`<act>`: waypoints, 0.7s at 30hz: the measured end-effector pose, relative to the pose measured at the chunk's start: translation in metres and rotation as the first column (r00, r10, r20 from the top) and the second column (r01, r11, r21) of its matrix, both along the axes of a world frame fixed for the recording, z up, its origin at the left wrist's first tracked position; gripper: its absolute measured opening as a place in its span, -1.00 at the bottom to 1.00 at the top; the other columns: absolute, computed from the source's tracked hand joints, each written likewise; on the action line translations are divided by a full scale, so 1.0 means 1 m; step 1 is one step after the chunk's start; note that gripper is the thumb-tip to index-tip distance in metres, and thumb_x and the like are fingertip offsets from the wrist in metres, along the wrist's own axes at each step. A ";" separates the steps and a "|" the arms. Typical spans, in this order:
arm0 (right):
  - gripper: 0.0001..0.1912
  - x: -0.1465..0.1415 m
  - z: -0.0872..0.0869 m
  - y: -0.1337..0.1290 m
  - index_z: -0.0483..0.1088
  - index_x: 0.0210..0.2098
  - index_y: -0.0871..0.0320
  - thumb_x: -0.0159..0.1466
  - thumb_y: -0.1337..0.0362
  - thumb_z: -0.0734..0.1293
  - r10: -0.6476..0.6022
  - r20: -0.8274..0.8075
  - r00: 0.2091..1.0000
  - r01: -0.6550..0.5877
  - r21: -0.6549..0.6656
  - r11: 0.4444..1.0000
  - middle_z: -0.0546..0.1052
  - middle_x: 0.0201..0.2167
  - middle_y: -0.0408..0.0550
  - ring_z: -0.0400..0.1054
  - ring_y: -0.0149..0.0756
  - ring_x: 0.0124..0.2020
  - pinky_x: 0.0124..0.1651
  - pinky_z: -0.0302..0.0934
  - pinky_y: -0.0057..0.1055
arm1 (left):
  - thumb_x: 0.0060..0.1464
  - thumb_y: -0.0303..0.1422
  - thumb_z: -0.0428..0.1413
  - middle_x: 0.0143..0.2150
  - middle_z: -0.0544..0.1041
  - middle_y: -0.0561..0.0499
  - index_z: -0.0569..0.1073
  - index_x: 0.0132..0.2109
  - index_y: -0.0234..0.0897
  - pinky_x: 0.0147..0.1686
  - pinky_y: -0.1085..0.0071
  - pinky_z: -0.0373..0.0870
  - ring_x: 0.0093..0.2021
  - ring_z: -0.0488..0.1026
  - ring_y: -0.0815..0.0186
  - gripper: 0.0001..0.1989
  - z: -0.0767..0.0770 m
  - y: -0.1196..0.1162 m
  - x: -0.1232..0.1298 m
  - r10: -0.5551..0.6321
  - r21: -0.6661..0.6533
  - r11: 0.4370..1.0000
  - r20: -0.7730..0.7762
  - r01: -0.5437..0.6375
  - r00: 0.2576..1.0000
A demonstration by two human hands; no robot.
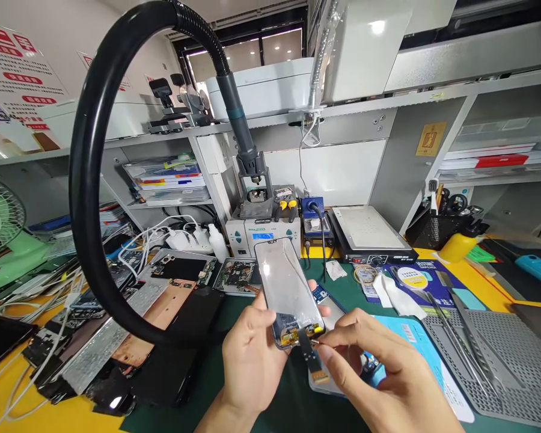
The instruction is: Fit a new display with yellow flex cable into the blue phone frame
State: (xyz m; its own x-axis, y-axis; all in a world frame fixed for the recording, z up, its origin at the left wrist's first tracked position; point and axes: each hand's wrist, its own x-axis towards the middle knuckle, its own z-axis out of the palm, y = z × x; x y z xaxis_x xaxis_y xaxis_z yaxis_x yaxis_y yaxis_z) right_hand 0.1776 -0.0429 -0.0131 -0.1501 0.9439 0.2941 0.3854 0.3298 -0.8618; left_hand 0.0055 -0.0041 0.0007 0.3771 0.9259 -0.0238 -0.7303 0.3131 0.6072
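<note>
In the head view my left hand (256,349) is wrapped round a phone screen panel (286,279), which leans away from me with its shiny face up. A dark flex cable (310,352) hangs from the panel's lower edge, beside yellow tape. The thumb and index finger of my right hand (369,361) are pinched together at that lower edge, next to the cable; whatever lies between them is too small to name. Under my right hand a light blue packet (415,349) and a clear tray are partly hidden.
A thick black hose (83,180) loops over the left side. Phone parts (171,307) lie at left. Behind stand a hot-air station (264,237) and a flat heating plate (372,231). Tweezers (455,343) rest on a grey perforated mat (518,361) at right.
</note>
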 end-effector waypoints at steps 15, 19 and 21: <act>-0.61 -0.002 0.008 0.004 0.46 -0.43 0.09 0.26 -0.11 0.37 -0.155 -0.156 0.976 0.095 -0.336 0.937 0.47 -0.52 -0.17 0.22 -0.37 -0.50 -0.45 0.16 -0.46 | 0.06 -0.56 0.21 -0.11 0.62 -0.05 0.46 0.19 -0.19 -0.01 0.22 0.35 -0.10 0.52 0.19 -0.47 -0.010 -0.002 0.003 -0.054 0.203 0.972 -0.301 0.119 0.952; -0.61 -0.004 0.009 0.005 0.44 -0.46 0.10 0.25 -0.09 0.38 -0.152 -0.185 0.971 0.077 -0.359 0.930 0.43 -0.54 -0.18 0.19 -0.38 -0.50 -0.46 0.15 -0.46 | 0.14 -0.52 0.21 -0.01 0.59 -0.06 0.44 0.22 -0.15 0.01 0.26 0.36 -0.06 0.48 0.22 -0.50 -0.016 -0.001 0.003 -0.020 0.207 0.973 -0.355 0.100 0.935; -0.63 -0.004 0.009 0.005 0.45 -0.45 0.10 0.25 -0.07 0.38 -0.152 -0.194 0.969 0.070 -0.373 0.925 0.44 -0.54 -0.19 0.20 -0.38 -0.51 -0.46 0.15 -0.47 | 0.16 -0.50 0.22 0.05 0.58 -0.07 0.43 0.22 -0.15 0.03 0.27 0.36 -0.02 0.48 0.21 -0.51 -0.017 -0.001 0.004 0.004 0.205 0.975 -0.381 0.081 0.925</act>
